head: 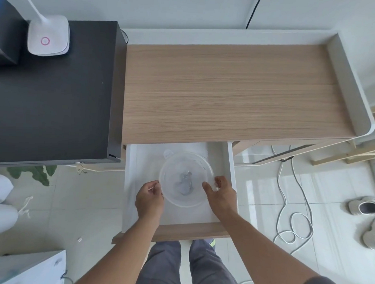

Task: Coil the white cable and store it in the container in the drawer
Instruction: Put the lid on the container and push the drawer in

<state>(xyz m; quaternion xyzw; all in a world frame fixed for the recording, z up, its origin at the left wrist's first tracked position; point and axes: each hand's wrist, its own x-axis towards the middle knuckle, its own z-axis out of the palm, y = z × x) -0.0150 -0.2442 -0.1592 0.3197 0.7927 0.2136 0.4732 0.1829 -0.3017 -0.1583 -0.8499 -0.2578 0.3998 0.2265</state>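
Cable (pixel 294 223) lies on the floor, right of the drawer (pixel 229 165). Both hands, left (pixel 149 199) and right (pixel 219 193), pinch the container (pixel 186 180) rim; I would lift the lid evenly.

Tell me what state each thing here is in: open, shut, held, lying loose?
Drawer: pulled open.
Container: in the drawer, lid on.
Left hand: grips the container's left edge.
Right hand: grips its right edge.
White cable: loose on the floor, partly looped.
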